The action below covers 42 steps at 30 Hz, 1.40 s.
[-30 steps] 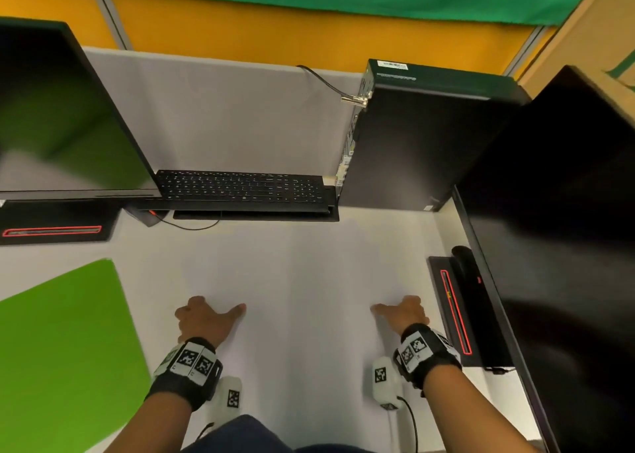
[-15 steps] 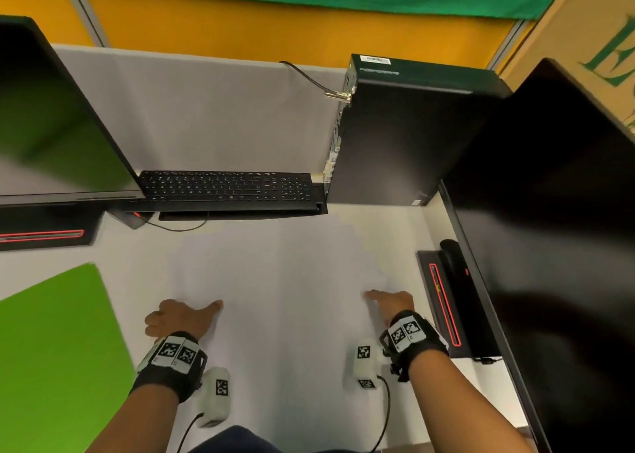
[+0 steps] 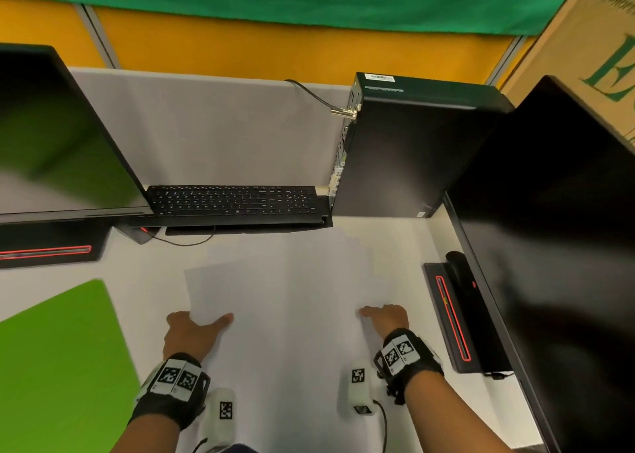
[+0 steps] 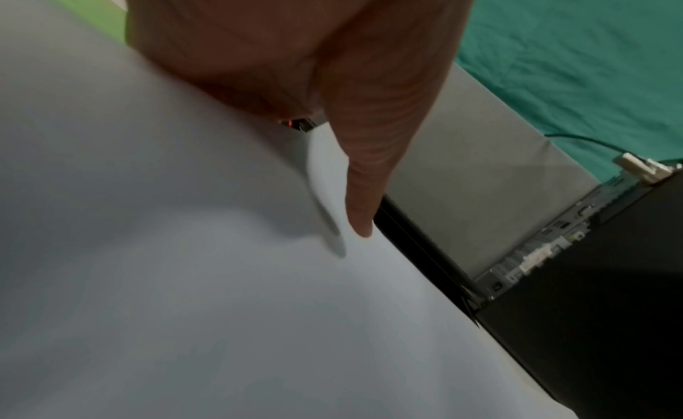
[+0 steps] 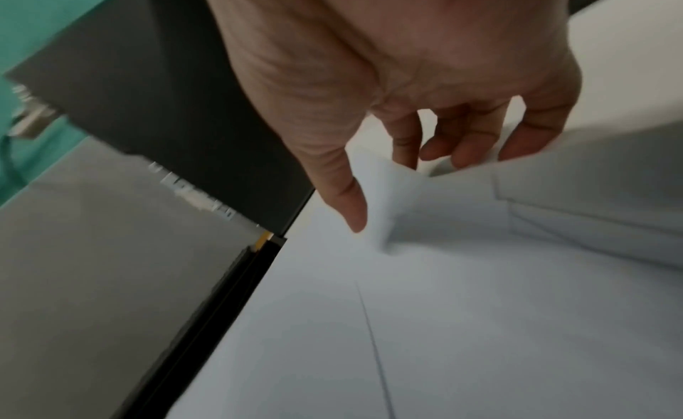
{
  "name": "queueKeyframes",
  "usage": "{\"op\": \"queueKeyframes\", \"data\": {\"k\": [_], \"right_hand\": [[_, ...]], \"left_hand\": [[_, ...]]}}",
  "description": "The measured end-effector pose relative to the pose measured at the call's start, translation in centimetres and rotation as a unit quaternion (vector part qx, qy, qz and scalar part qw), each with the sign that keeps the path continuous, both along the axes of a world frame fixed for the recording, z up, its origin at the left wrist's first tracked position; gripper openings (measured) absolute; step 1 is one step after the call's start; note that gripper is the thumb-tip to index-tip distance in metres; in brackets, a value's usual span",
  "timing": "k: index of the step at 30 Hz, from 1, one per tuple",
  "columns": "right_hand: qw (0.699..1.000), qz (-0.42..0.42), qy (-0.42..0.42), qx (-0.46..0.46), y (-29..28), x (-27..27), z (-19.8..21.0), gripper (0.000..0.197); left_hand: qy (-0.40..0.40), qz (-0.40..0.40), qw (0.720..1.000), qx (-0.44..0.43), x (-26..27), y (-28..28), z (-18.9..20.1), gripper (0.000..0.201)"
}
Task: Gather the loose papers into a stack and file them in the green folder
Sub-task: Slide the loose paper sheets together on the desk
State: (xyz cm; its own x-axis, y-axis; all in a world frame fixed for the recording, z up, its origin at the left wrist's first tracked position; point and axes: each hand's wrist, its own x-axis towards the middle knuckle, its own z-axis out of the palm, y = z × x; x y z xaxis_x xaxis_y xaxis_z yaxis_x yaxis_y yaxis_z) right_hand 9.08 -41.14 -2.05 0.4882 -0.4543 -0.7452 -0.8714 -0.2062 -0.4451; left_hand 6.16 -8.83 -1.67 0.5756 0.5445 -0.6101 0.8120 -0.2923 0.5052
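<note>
two hands [image 3: 192,332] [image 3: 386,320] gripping papers [image 3: 281,291] (edges lifted)

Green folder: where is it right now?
In the head view the green folder lies flat on the desk at the near left, just left of the left hand, apart from the papers and untouched.

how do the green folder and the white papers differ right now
The green folder is bright green and lies untouched at the desk's left, clear of both hands; the papers are white, spread in the middle. The left hand holds their left edge with thumb on top, and the right hand pinches their right edge. The folder lies flat; the papers' gripped edges curl up. Both sit on the same desk.
</note>
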Motion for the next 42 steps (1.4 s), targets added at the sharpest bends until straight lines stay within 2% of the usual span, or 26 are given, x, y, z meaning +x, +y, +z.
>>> {"op": "queueKeyframes", "data": {"k": [2, 3, 6, 7, 9, 10, 13, 15, 16, 19, 20, 22, 25, 28, 31, 33, 35, 38, 40, 42], "right_hand": [[1.000, -0.003, -0.022, -0.011, -0.2, -0.2, -0.8, 0.062], [0.999, -0.021, -0.042, 0.012, 0.1, -0.2, -0.8, 0.059], [0.996, -0.010, -0.060, 0.061, 0.9, -0.3, -1.0, 0.072], [0.996, -0.006, -0.059, 0.068, 1.0, -0.4, -1.1, 0.068], [0.994, -0.024, -0.069, 0.080, 0.9, -0.6, -0.9, 0.037], [0.993, -0.032, -0.075, 0.080, 0.9, -0.6, -0.9, 0.034], [0.997, -0.007, -0.071, 0.039, 1.9, -0.6, -0.7, 0.074], [0.996, -0.004, -0.070, 0.047, 2.7, -0.6, -0.8, 0.090], [0.996, -0.006, -0.062, 0.069, 2.8, -0.5, -0.9, 0.089], [0.992, -0.011, -0.055, 0.109, 2.3, -0.6, 0.1, 0.056], [0.993, -0.012, -0.052, 0.109, 2.0, -0.7, 0.1, 0.052], [0.994, -0.011, -0.053, 0.096, 1.8, -1.2, -0.2, 0.056], [0.994, 0.025, -0.051, 0.089, 3.6, -1.9, -0.7, 0.075], [0.992, 0.041, -0.059, 0.105, 4.7, -2.3, -0.6, 0.098], [0.996, 0.013, -0.065, 0.068, 3.9, -2.7, -0.4, 0.086], [0.994, 0.007, -0.070, 0.078, 3.8, -3.0, -0.5, 0.089], [0.994, 0.014, -0.066, 0.089, 4.5, -3.0, -0.2, 0.093], [0.994, 0.004, -0.060, 0.091, 5.0, -2.5, 0.4, 0.076], [0.995, 0.005, -0.058, 0.082, 4.6, -2.5, 0.4, 0.062], [0.993, 0.010, -0.076, 0.085, 4.3, -2.9, 0.0, 0.027]], "left_hand": [[-0.009, 0.005, 1.000, -0.011, -0.1, 0.8, 0.5, 0.096], [-0.003, -0.006, 1.000, -0.022, 0.1, 1.0, 0.9, 0.097], [0.012, -0.056, 0.997, -0.061, 0.8, 1.0, 1.1, 0.100], [0.006, -0.063, 0.996, -0.063, 1.0, 1.1, 0.8, 0.100], [-0.010, -0.070, 0.996, -0.055, 1.2, 1.4, 0.5, 0.102], [-0.018, -0.071, 0.996, -0.051, 1.3, 1.3, 0.8, 0.105], [-0.032, -0.030, 0.995, -0.087, 1.4, 1.0, 0.8, 0.113], [-0.027, -0.035, 0.992, -0.117, 1.4, 0.6, 0.4, 0.118], [-0.021, -0.043, 0.991, -0.126, 1.4, 0.6, -0.1, 0.116], [-0.011, -0.040, 0.988, -0.147, 1.0, 1.1, -0.5, 0.093], [-0.007, -0.036, 0.987, -0.156, 0.8, 1.4, -0.4, 0.086], [-0.008, -0.043, 0.987, -0.158, 0.4, 1.4, 0.0, 0.084], [-0.017, -0.078, 0.988, -0.130, 0.5, 0.1, 0.4, 0.076], [-0.030, -0.061, 0.984, -0.163, 0.9, 0.2, -0.1, 0.086], [-0.014, -0.023, 0.970, -0.243, 1.0, 1.8, -0.4, 0.080], [-0.004, -0.023, 0.962, -0.271, 0.9, 1.9, -0.1, 0.072], [0.010, -0.050, 0.959, -0.278, 0.8, 1.1, 0.5, 0.072], [0.024, -0.058, 0.951, -0.304, 0.5, 0.5, 0.9, 0.069], [0.014, -0.060, 0.943, -0.327, 0.1, 0.7, 1.2, 0.080], [0.010, -0.081, 0.939, -0.333, -0.3, 1.2, 1.2, 0.095]]}}
